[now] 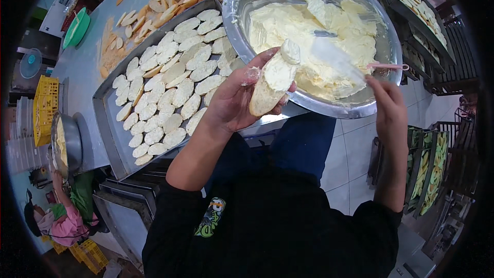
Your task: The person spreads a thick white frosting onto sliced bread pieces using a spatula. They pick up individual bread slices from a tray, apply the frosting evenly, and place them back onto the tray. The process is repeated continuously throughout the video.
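My left hand [231,95] grips an oval slice of bread [265,98], its upper part coated with pale cream and a thick dollop at the tip. Over the bowl's right side, my right hand [387,100] is closed on a spreading spatula [339,62], whose pale blade is smeared by motion. A large steel bowl [234,25] holds a mass of pale yellow cream [278,25]. A cream-coated paddle [319,7] leans in it, and a pink handle [388,66] crosses its right rim. Left of my left hand, a metal tray [110,139] carries rows of cream-coated bread slices [182,91].
Loose bread slices [170,7] lie behind the tray on the metal table [90,77]. A green bowl [77,27] stands at the far left. Another person [67,216] works beside a second steel bowl [74,141]. Racks of loaded trays [419,13] stand at right.
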{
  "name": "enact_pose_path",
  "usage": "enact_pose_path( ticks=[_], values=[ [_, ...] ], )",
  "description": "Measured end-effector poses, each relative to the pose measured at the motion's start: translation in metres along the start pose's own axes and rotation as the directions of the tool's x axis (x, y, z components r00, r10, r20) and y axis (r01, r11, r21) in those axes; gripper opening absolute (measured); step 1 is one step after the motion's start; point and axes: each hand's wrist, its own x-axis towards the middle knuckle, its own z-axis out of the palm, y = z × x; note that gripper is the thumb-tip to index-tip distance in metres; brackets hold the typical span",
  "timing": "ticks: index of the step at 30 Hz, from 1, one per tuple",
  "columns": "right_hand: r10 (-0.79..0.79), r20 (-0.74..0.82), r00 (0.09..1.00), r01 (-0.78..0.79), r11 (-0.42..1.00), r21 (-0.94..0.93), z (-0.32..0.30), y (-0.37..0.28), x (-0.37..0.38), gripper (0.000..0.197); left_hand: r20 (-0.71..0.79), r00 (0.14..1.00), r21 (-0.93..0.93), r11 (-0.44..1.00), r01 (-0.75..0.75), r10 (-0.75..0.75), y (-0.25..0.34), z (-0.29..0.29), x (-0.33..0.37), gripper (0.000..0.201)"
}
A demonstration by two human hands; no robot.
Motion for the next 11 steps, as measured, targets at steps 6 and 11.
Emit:
enact_pose_path(
  ticks=[6,11],
  values=[
    [0.195,-0.025,0.981,-0.177,0.933,0.314,0.008,-0.005,-0.007,0.029,-0.119,0.992,0.310,0.951,0.007,0.032,0.000,0.008,0.003,0.070],
    [0.148,-0.014,0.989,-0.118,0.835,0.538,0.029,-0.013,-0.003,0.030,-0.105,0.994,0.320,0.947,0.021,0.013,-0.005,0.012,0.006,0.072]
  ],
)
